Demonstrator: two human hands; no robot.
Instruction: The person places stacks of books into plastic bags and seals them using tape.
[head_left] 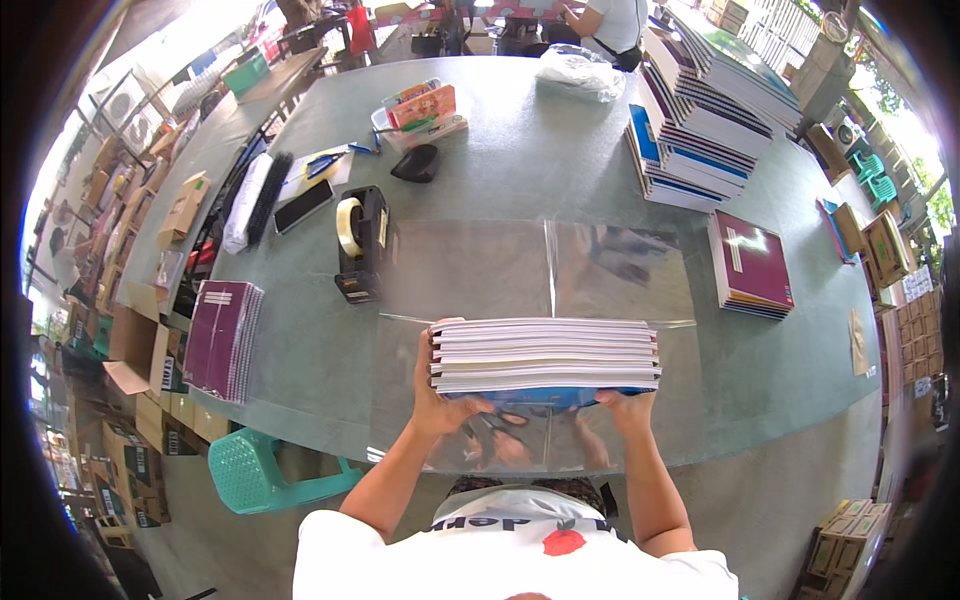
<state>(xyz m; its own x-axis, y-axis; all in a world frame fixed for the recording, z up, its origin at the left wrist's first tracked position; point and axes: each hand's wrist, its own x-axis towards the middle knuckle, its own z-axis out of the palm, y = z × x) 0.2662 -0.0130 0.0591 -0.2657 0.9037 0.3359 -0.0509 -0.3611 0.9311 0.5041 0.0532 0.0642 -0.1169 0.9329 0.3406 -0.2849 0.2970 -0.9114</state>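
Observation:
Between both palms I hold a stack of notebooks (545, 355) on edge, its white page edges up and a blue cover facing me. My left hand (437, 402) grips the left end, with the thumb at the lower corner. My right hand (628, 408) closes on the right end in the same way. Beneath the stack, a clear plastic sheet (470, 262) lies on the greenish table (490, 180) and shows reflections of my hands. Just beyond its left side stands a black tape dispenser (372, 240) with a roll of clear tape.
Maroon notebooks (220, 338) lie at the left edge, and another maroon pile (752, 262) at the right. A tall notebook stack (700, 130) rises behind it. Farther back are a phone (303, 206), a black mouse (415, 163), a plastic tray (420, 125) and a crumpled plastic bag (580, 75).

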